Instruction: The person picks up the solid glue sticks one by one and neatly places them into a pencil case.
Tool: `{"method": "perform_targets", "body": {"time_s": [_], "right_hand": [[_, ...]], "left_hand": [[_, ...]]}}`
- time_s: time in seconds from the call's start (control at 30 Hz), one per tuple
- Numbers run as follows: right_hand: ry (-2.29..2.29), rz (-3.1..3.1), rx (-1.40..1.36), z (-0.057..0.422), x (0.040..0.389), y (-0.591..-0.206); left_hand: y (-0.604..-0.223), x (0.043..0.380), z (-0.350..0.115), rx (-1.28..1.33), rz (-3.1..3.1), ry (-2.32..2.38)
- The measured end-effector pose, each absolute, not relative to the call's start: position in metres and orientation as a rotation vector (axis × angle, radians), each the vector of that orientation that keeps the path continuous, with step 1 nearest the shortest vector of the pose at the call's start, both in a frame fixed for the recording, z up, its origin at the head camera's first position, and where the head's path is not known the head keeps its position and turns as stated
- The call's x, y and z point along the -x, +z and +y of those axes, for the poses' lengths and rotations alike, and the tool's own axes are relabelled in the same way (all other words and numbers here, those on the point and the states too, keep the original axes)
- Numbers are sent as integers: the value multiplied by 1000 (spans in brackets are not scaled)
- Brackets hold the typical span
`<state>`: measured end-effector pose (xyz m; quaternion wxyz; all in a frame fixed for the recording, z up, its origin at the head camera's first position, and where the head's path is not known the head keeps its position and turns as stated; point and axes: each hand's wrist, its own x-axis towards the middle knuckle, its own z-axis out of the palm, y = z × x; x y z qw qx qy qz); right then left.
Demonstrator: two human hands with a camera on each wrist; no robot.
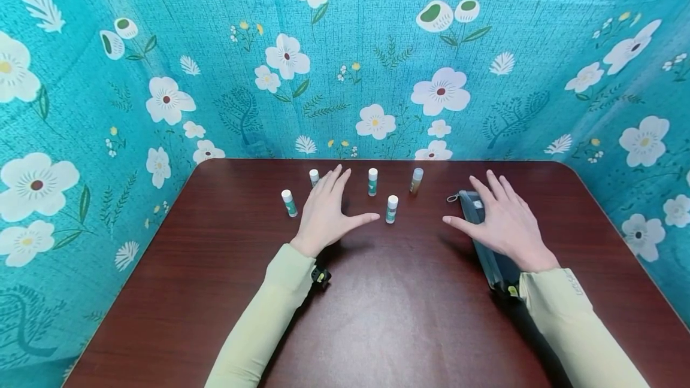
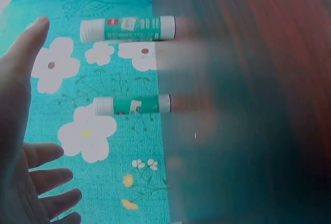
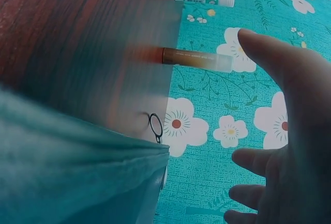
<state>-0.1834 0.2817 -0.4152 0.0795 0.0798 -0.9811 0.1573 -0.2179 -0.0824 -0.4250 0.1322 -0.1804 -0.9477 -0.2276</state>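
My left hand (image 1: 326, 211) hovers over the table with fingers straight and thumb spread, holding nothing. Around it stand green-and-white glue sticks: one at the left (image 1: 289, 203), one partly hidden behind the fingers (image 1: 314, 177), one farther back (image 1: 372, 182) and one just past the thumb tip (image 1: 391, 209). A brown tube with a clear cap (image 1: 416, 180) stands upright between the hands. My right hand (image 1: 504, 220), also spread and holding nothing, is above a grey-blue zippered pouch (image 1: 487, 262) and hides part of it. In the right wrist view the pouch (image 3: 77, 167) fills the lower left.
The dark brown wooden table (image 1: 399, 316) has rounded far corners. A turquoise floral cloth (image 1: 345, 76) hangs behind it and along both sides. A ring pull (image 1: 452, 198) sticks out from the pouch's far end.
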Motion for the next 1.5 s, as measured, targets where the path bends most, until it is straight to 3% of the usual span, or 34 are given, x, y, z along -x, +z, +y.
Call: {"method": "perform_targets", "body": {"time_s": [0.93, 1.5], "right_hand": [[448, -3039, -161, 297, 170, -418], [480, -3061, -82, 300, 161, -423]], "left_hand": [[-436, 204, -46, 633, -2737, -1124], [-448, 209, -33, 546, -2677, -1577]]}}
